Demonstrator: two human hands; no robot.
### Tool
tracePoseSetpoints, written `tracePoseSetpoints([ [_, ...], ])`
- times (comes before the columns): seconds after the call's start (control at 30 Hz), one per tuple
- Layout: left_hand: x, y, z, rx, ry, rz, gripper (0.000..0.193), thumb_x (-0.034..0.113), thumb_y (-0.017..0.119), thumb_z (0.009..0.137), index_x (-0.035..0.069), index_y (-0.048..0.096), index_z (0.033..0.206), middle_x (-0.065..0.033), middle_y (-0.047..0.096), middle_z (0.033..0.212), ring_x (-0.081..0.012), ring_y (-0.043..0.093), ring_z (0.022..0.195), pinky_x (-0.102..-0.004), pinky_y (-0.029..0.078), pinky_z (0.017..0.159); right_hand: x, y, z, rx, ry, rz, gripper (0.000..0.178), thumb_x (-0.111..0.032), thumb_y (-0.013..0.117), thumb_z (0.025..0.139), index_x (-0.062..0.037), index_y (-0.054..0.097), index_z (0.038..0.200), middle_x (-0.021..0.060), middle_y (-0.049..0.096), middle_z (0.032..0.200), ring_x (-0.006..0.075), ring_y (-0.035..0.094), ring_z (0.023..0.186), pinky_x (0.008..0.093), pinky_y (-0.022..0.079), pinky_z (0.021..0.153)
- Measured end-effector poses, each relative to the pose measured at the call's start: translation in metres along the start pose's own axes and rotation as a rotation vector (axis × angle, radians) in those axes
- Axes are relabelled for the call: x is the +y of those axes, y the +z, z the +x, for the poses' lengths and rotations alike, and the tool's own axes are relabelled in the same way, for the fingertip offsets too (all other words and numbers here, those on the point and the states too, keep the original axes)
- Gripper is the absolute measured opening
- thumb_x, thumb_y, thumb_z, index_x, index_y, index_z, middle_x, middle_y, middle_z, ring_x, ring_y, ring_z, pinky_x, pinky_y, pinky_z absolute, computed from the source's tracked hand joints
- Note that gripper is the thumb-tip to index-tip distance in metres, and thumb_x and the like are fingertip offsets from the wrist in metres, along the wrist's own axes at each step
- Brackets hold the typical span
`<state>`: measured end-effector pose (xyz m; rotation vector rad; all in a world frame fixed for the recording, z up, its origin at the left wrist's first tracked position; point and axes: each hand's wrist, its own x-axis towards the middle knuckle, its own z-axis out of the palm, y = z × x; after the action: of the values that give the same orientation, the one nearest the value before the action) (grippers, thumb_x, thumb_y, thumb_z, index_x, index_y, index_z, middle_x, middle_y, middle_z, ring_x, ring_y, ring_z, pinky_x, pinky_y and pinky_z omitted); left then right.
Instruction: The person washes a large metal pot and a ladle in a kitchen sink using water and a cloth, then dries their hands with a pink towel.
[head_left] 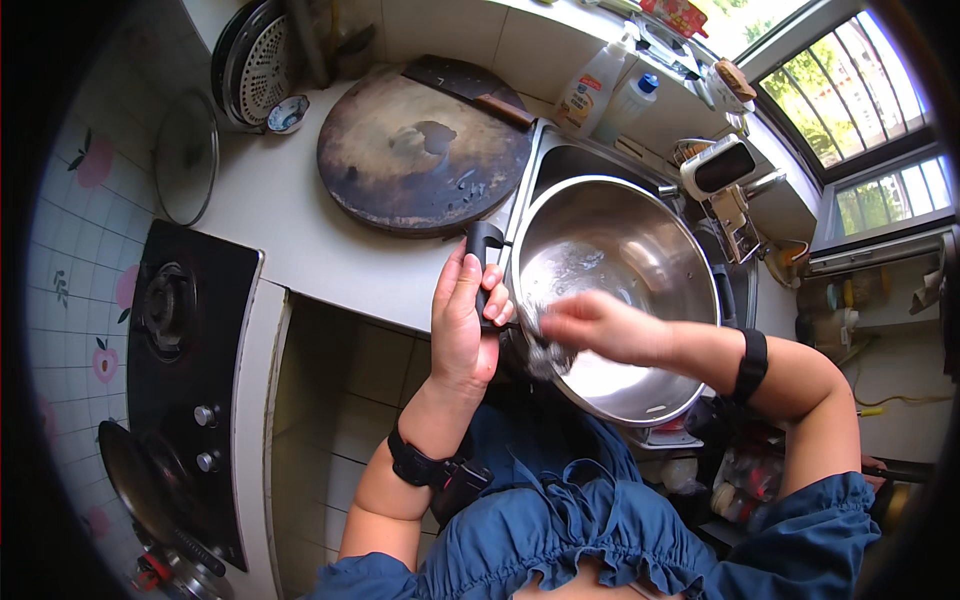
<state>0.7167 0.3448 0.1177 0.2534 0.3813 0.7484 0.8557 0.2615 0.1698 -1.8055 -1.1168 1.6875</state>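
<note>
A large stainless steel pot [660,250] is tilted over the sink, with some water or suds on its inner bottom. My left hand [465,315] is wrapped round its black side handle [485,240]. At the near left part of the rim, my right hand [605,325] presses a silvery wire scourer [546,358] against the pot. Motion blurs the right fingers and the scourer. The pot's other black handle [724,292] shows on the right side.
On the counter, a round wooden chopping board [400,150] carries a cleaver [500,108]. Two bottles [597,80] stand behind the sink [575,165]. To the left are a gas hob [185,350], a frying pan [150,480] and a glass lid [187,158].
</note>
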Motion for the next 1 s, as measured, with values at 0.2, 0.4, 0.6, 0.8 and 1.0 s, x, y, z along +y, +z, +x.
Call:
tracePoseSetpoints([
  [0.2, 0.002, 0.000, 0.002, 0.020, 0.015, -0.007, 0.025, 0.019, 0.040, 0.089, 0.008, 0.039, 0.111, -0.0005, 0.039, 0.070, -0.0045, 0.033, 0.048, -0.0173, 0.030, 0.045, 0.000, 0.008, 0.007, -0.023, 0.118, 0.130, 0.018, -0.015, 0.048, 0.082, -0.0028, 0.056, 0.071, -0.0029, 0.047, 0.057, 0.0040, 0.040, 0.052, 0.0217, 0.034, 0.048],
  [0.4, 0.006, 0.001, -0.003, 0.004, -0.047, 0.052, 0.023, 0.017, 0.039, 0.089, 0.010, 0.039, 0.111, 0.0008, 0.037, 0.067, -0.0043, 0.031, 0.045, -0.0178, 0.028, 0.043, -0.008, -0.057, 0.096, 0.666, 0.180, 0.913, 0.014, -0.002, 0.040, 0.080, 0.0049, 0.051, 0.085, 0.0147, 0.055, 0.083, 0.0261, 0.058, 0.071, 0.0397, 0.052, 0.060],
  [0.6, 0.010, -0.010, -0.008, 0.034, -0.053, 0.062, 0.026, 0.019, 0.041, 0.089, 0.011, 0.039, 0.113, 0.0006, 0.038, 0.067, -0.0040, 0.032, 0.045, -0.0174, 0.029, 0.043, 0.067, -0.101, 0.061, 0.433, -0.156, -0.620, 0.030, -0.005, 0.050, 0.075, -0.0006, 0.051, 0.104, 0.0186, 0.057, 0.093, 0.0270, 0.055, 0.084, 0.0344, 0.046, 0.070],
  [0.8, 0.008, -0.003, -0.012, 0.070, -0.015, 0.042, 0.028, 0.020, 0.041, 0.089, 0.009, 0.038, 0.115, 0.0002, 0.037, 0.067, -0.0042, 0.033, 0.046, -0.0174, 0.029, 0.043, 0.072, 0.001, 0.037, -0.040, -0.044, -1.005, 0.065, -0.039, 0.037, 0.082, -0.0004, 0.017, 0.130, 0.0344, 0.010, 0.130, 0.0426, 0.009, 0.125, 0.0423, 0.013, 0.102],
  [1.0, 0.011, -0.004, -0.011, 0.054, -0.053, 0.058, 0.028, 0.020, 0.039, 0.090, 0.009, 0.038, 0.115, 0.0010, 0.036, 0.064, -0.0038, 0.030, 0.043, -0.0175, 0.028, 0.042, 0.072, -0.021, 0.058, -0.082, -0.535, -1.430, 0.072, -0.049, 0.038, 0.080, -0.0006, 0.019, 0.130, 0.0227, 0.013, 0.135, 0.0303, 0.010, 0.128, 0.0416, 0.008, 0.104],
])
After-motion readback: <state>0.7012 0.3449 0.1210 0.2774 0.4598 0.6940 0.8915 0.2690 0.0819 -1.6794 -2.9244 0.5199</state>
